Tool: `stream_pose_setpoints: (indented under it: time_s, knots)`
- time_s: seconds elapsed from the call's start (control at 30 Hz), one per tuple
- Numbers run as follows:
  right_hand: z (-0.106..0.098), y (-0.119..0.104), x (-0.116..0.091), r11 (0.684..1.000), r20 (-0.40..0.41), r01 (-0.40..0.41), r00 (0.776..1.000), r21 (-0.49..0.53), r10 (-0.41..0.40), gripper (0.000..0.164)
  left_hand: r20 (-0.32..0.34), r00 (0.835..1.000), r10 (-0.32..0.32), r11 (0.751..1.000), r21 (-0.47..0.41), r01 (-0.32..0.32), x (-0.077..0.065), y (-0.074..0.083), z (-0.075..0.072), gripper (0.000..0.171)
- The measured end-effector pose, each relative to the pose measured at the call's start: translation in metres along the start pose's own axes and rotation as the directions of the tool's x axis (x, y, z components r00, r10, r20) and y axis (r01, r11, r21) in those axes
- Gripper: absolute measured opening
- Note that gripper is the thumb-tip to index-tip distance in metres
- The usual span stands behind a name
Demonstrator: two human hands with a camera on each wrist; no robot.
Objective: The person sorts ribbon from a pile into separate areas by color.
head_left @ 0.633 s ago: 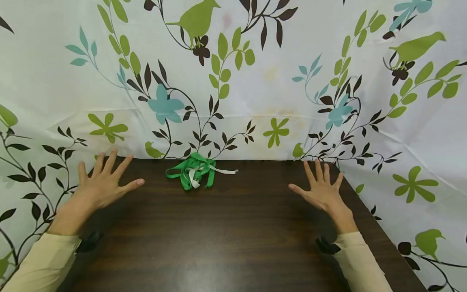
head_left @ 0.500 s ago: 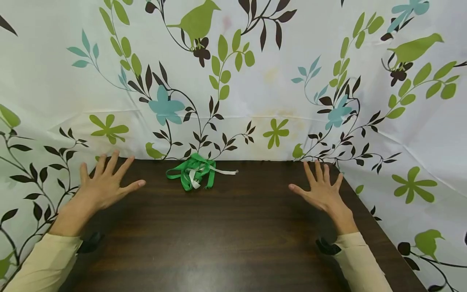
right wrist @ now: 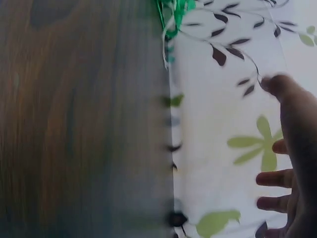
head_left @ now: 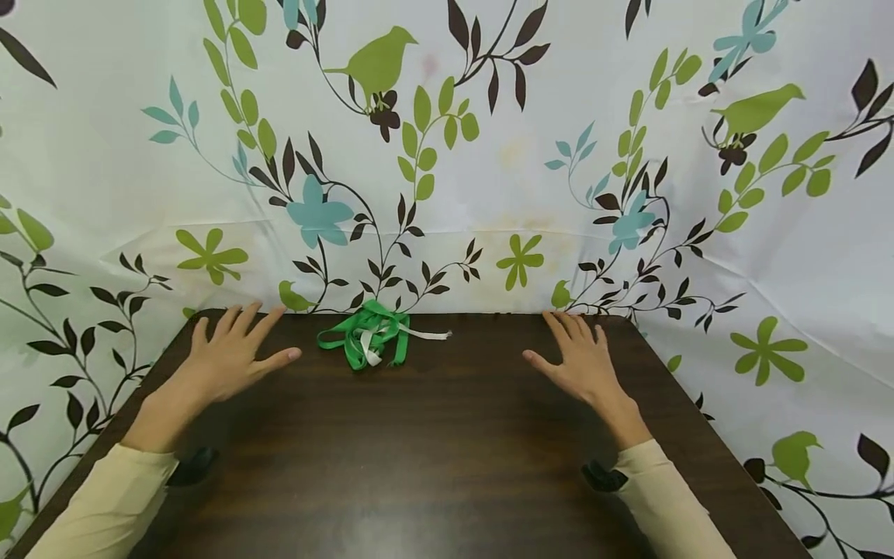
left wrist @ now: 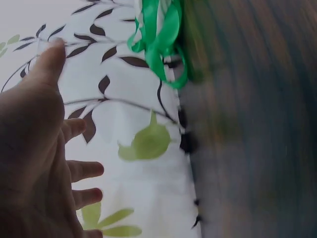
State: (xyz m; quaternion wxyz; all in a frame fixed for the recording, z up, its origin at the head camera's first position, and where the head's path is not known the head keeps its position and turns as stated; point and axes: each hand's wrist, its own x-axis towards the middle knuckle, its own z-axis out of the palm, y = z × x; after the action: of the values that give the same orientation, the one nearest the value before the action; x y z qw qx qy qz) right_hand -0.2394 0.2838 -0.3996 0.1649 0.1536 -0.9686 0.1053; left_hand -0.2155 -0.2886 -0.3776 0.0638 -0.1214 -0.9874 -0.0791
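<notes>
A loose tangle of green and white ribbon (head_left: pixel 370 335) lies at the far edge of the dark wooden table, left of its middle. To its left, my left hand (head_left: pixel 226 357) is held with fingers spread, holding nothing. On the other side, farther off, my right hand (head_left: pixel 581 361) is also held with straight fingers and an empty palm. The left wrist view shows the green ribbon (left wrist: pixel 163 39) beyond the left thumb, apart from it. Part of the ribbon (right wrist: pixel 174 17) appears at the top of the right wrist view.
The dark brown table (head_left: pixel 398 450) runs up to a white cloth (head_left: pixel 447 178) printed with leaves, birds and flowers. This cloth hangs behind the table and along both sides. A dark strap piece (head_left: pixel 604 476) shows at the right wrist, and another (head_left: pixel 192 467) at the left.
Both hands have moved inward, the left one to the right and the right one to the left. The head view has shifted slightly. The ribbon lies in the same spot on the table.
</notes>
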Motion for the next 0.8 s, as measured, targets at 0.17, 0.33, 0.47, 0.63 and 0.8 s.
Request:
stream_pose_setpoints:
  time_s: [0.17, 0.33, 0.47, 0.63, 0.8]
  knots:
    - [0.009, -0.021, 0.007, 0.984, 0.043, 0.012, 0.999, 0.177, -0.02, 0.071, -0.003, 0.995, 0.103, 0.985, -0.141, -0.103, 0.018, 0.001, 0.014, 0.084]
    - [0.012, -0.038, 0.015, 0.958, 0.139, -0.012, 0.99, 0.285, -0.03, 0.063, -0.007, 0.994, 0.11, 0.966, -0.236, -0.108, 0.045, 0.007, 0.031, 0.078]
    - [0.013, -0.047, 0.02, 0.955, 0.171, 0.005, 0.983, 0.297, -0.058, 0.062, 0.0, 0.998, 0.066, 0.963, -0.261, -0.064, 0.066, 0.024, 0.042, 0.074]
    - [0.014, -0.056, 0.025, 0.949, 0.185, 0.044, 0.977, 0.311, -0.106, 0.061, 0.019, 0.998, 0.066, 0.909, -0.414, -0.053, 0.09, 0.04, 0.055, 0.069]
    - [0.018, -0.067, 0.025, 0.958, 0.18, 0.091, 0.973, 0.271, -0.144, 0.059, 0.068, 0.996, 0.059, 0.886, -0.463, -0.021, 0.103, 0.048, 0.066, 0.077]
